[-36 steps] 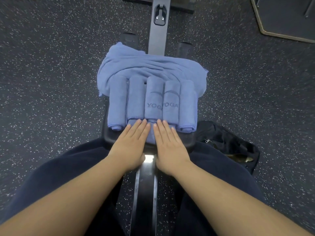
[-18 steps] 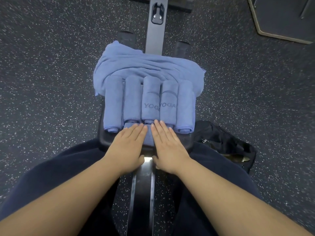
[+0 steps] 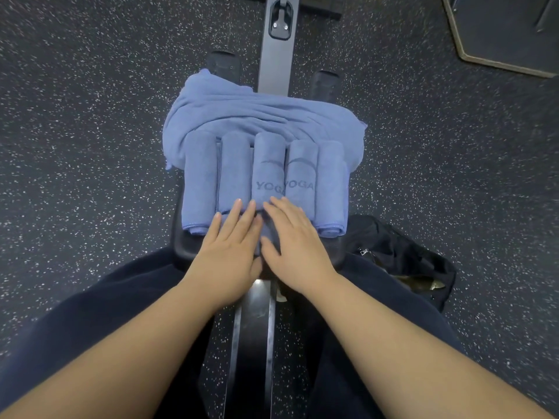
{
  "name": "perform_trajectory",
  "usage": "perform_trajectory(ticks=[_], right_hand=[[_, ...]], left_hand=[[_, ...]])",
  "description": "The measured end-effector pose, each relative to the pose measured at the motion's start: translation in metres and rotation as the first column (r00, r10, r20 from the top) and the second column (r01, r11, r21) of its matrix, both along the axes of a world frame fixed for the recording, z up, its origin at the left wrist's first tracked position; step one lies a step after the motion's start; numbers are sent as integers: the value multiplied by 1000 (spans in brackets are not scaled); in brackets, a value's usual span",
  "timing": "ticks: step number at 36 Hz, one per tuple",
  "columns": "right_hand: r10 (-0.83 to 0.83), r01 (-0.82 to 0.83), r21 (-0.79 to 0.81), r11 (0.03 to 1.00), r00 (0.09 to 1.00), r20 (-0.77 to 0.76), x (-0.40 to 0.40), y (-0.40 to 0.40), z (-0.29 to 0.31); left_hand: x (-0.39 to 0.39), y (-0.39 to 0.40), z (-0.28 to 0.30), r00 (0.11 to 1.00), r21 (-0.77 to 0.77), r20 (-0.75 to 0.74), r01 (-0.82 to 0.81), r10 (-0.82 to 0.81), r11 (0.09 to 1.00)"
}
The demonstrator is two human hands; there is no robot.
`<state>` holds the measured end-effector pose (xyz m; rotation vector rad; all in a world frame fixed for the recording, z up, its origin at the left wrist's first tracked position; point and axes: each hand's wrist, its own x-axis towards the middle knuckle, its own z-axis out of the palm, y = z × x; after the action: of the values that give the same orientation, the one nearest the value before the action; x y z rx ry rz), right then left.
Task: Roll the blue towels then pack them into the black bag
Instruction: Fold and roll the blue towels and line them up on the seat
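— What's different from a moment ago?

— Both hands have slid forward. The left hand (image 3: pixel 233 237) and the right hand (image 3: pixel 292 237) lie flat, fingers straight and together, gripping nothing. Their fingertips now reach onto the near ends of the middle rolls, where before they stopped short of them.

— Pressing on what?

— A strip of blue towel (image 3: pixel 266 234) that shows between them on the seat's near edge. I judge they are smoothing it flat or starting to roll it away from the body.

— And the rest?

— Five rolled towels (image 3: pixel 266 173) sit side by side on the black seat (image 3: pixel 181 249), two showing "YOGA". Behind them, touching, lies a loose heap of towels (image 3: pixel 260 113), unrolled. The black bag (image 3: pixel 402 258) sits on the floor just right of the seat, unzipped, and I see no towel in it. So packing hasn't begun.

— The room?

— A dark speckled rubber floor (image 3: pixel 90 146), a metal rail (image 3: pixel 276 62) running under the seat, and the corner of a platform (image 3: pixel 502 31) far right.
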<state>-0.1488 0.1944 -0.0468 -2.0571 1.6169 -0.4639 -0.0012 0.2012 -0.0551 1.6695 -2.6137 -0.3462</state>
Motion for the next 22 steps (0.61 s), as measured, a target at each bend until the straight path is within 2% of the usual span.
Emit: perform_trajectory(ticks=[3, 7, 13, 22], right_hand=[[-50, 50, 3, 999, 999, 13, -3, -12, -1], [-97, 97, -7, 995, 995, 12, -4, -36, -3], [-103, 103, 19, 995, 994, 20, -4, -90, 1], [3, 2, 187, 982, 1000, -27, -6, -194, 3]], left_hand=[[3, -11, 5, 998, -14, -53, -16, 16, 1000], [10, -31, 14, 967, 26, -183, -177, 179, 984], [11, -52, 17, 917, 21, -188, -355, 352, 935], [20, -76, 21, 859, 106, -228, -445, 458, 889]])
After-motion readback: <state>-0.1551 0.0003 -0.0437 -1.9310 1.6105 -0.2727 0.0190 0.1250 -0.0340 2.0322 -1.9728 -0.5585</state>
